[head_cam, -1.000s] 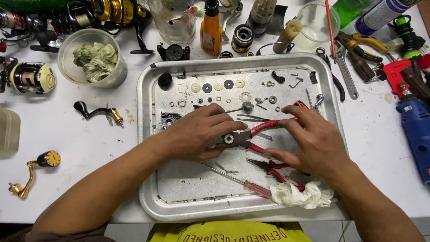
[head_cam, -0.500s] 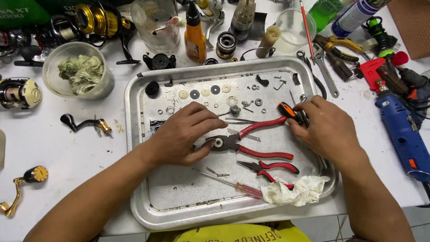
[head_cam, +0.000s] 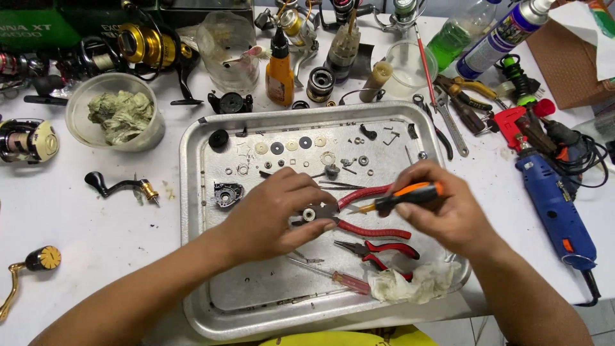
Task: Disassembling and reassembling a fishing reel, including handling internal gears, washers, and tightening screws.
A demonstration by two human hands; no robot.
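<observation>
**Hands at work over a metal tray of small parts**

Left hand [head_cam: 272, 214], curled palm-down over the middle of the metal tray [head_cam: 192, 211], pinches a small part with a white round piece [head_cam: 309, 214] at its fingertips, touching the jaws of the red-handled pliers [head_cam: 365, 221] lying there. Right hand [head_cam: 442, 211], just to the right, is closed around an orange-and-black screwdriver [head_cam: 403, 197] whose tip points left at that part. Near of them lie a second pair of red-handled pliers [head_cam: 378, 248], a red-handled screwdriver [head_cam: 339, 280] and a crumpled white rag [head_cam: 413, 285]. Washers and screws dot the tray's far half. A blue rotary tool [head_cam: 554, 205] lies on the table to the right.
</observation>
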